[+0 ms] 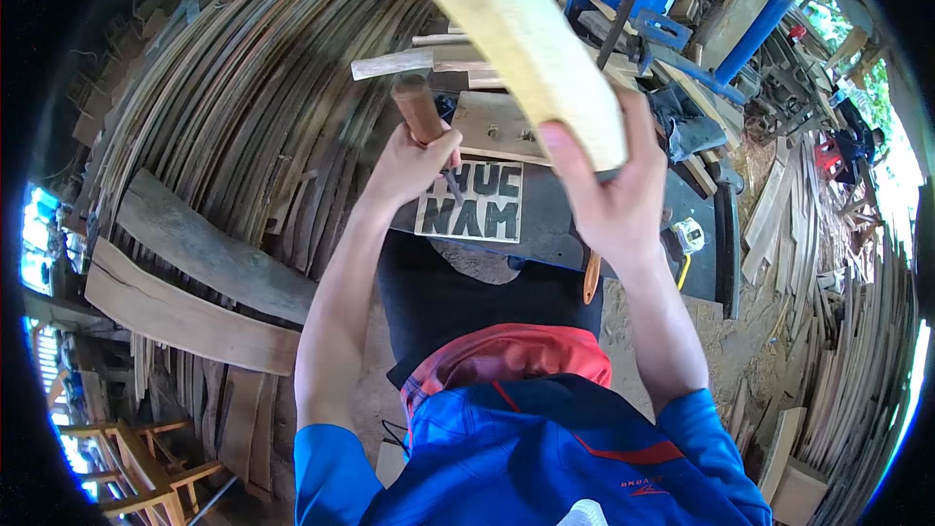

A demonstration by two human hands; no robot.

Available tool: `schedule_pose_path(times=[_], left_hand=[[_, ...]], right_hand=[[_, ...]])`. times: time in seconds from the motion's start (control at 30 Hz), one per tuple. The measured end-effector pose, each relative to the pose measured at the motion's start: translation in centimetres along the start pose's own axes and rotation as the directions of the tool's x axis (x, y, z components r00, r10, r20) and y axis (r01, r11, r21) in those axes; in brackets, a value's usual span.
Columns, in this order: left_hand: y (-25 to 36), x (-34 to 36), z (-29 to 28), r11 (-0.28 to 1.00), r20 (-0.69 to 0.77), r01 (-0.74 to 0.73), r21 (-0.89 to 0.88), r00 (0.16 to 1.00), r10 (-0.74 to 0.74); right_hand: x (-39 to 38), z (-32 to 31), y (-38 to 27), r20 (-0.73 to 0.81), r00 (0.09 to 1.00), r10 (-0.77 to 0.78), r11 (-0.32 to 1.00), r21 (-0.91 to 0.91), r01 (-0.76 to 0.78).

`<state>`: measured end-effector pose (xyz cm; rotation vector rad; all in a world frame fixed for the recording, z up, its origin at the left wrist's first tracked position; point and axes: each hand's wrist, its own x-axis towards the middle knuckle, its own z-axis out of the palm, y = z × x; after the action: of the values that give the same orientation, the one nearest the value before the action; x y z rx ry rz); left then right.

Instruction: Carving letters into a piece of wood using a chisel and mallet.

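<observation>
My left hand [411,164] is closed around a chisel [417,109], its brown wooden handle pointing up and its thin metal blade reaching down to a small board. This flat, light board [429,219] carries large dark letters and lies on a dark work table [557,214]. Raised above the table, a long pale block of wood [536,54] is gripped near its lower end by my right hand [623,200]. The block tilts up to the left and stays apart from the chisel handle.
Behind the lettered board lies a plank with holes [482,122]. A tape measure [688,234] and a wooden tool handle [591,279] are at the table's right. A blue machine [755,34] with a blade stands beyond. Long wooden strips [224,88] are stacked at the left.
</observation>
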<state>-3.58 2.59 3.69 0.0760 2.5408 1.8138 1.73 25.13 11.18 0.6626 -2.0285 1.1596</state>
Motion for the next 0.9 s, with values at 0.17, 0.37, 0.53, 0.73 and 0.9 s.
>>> schedule_pose_path(times=[0.17,0.37,0.53,0.73,0.9], left_hand=[[0.0,0.7,0.0,0.993,-0.006,-0.031,0.111,0.999,0.032],[-1.2,1.0,0.9,0.997,-0.007,-0.075,0.024,0.997,0.075],[-1.9,0.8,1.1,0.987,-0.013,-0.03,0.157,0.999,0.032],[-3.8,-5.0,0.9,0.988,-0.019,-0.131,0.081,0.991,0.133],[-7.7,-11.1,0.7,0.929,-0.22,-0.366,-0.06,0.912,0.345]], right_hand=[[3.4,-0.9,-1.8,0.261,0.961,0.094,0.984,-0.174,-0.049],[2.6,-0.7,-1.7,0.38,0.922,0.078,0.959,-0.282,0.035],[0.6,-1.1,-1.3,0.19,0.981,0.047,0.998,0.036,-0.055],[-9.3,0.5,3.6,0.194,0.742,0.641,0.637,0.405,-0.656],[-17.6,1.3,8.7,0.3,0.525,0.797,0.447,0.293,-0.845]])
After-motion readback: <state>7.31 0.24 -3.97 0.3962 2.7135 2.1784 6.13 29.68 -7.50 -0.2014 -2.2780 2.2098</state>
